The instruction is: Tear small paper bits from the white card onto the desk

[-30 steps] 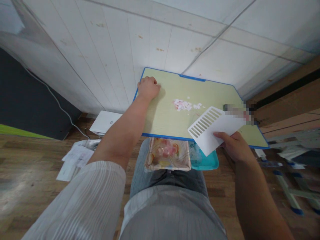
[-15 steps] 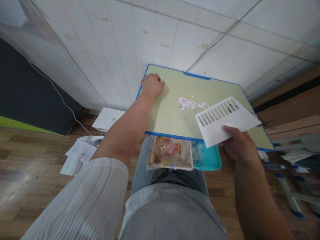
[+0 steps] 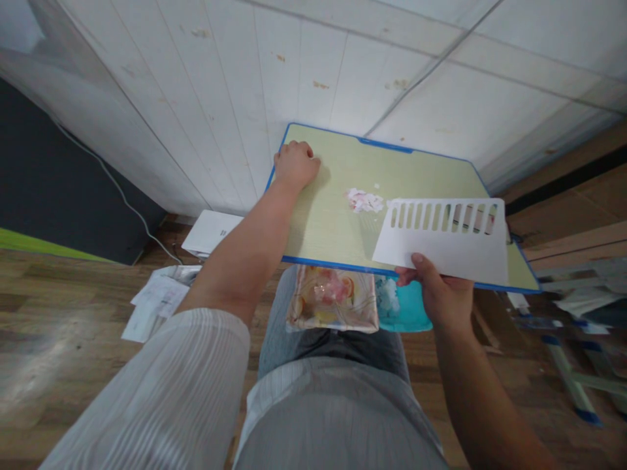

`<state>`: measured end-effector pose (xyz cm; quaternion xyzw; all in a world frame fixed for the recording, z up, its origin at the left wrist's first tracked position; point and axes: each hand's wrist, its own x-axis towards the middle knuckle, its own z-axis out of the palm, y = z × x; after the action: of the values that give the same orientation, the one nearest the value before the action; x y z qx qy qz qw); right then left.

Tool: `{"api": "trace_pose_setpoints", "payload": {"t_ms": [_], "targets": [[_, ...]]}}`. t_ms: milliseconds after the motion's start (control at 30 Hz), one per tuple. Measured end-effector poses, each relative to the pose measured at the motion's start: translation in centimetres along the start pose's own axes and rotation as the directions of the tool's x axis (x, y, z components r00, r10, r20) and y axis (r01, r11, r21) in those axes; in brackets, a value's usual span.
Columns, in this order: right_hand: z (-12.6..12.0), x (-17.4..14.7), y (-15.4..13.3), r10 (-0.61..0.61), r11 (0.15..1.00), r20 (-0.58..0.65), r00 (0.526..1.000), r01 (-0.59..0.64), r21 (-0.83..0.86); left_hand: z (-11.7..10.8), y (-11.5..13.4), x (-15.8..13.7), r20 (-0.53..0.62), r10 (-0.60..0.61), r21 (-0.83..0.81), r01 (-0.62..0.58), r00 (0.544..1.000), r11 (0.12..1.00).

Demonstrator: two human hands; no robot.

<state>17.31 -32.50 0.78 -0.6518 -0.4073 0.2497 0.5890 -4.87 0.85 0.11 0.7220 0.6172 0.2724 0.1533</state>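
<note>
Right hand [image 3: 443,294] pinching the slotted sheet [image 3: 453,254], left hand [image 3: 296,166] curled on the board [image 3: 333,238] (can't tell if gripping), white bits [image 3: 365,201] between them.

A stained white panelled wall [image 3: 240,78] meets brown plank flooring [image 3: 83,294].

Blue-edged pale yellow tabletop [image 3: 329,236], a loose heap of pinkish-white scraps [image 3: 365,201] near its middle

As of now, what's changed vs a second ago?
The right hand has shifted left, turning the white slotted sheet clockwise; its slotted edge now lines the far side. Nothing taken or let go. Left hand stays on the board; the heap of pale scraps looks unchanged.
</note>
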Motion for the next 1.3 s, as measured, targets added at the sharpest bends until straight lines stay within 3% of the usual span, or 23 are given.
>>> {"api": "trace_pose_setpoints", "payload": {"t_ms": [300, 533, 867, 1200, 1300], "targets": [[-0.2, 0.1, -0.3, 0.029, 0.999, 0.112, 0.993, -0.026, -0.029, 0.2, -0.3, 0.4, 0.01, 0.004, -0.009, -0.004, 1.0, 1.0], [0.4, 0.6, 0.0, 0.072, 0.994, 0.047, 0.996, -0.076, 0.081, 0.2, -0.2, 0.3, 0.007, 0.009, 0.008, -0.009, 1.0, 1.0], [-0.2, 1.1, 0.2, 0.068, 0.997, 0.241, 0.968, -0.061, -0.038, -0.2, 0.0, 0.1, 0.035, -0.003, 0.008, 0.003, 0.999, 1.0], [0.1, 1.5, 0.2, 0.115, 0.992, 0.225, 0.968, -0.124, 0.029, -1.1, 0.7, -1.2, 0.045, -0.005, 0.09, 0.001, 0.999, 0.996], [0.2, 1.6, 0.4, 0.113, 0.987, 0.159, 0.981, -0.129, 0.094, -1.1, 0.7, -1.6, 0.041, 0.017, 0.123, -0.021, 0.999, 0.992]]}}
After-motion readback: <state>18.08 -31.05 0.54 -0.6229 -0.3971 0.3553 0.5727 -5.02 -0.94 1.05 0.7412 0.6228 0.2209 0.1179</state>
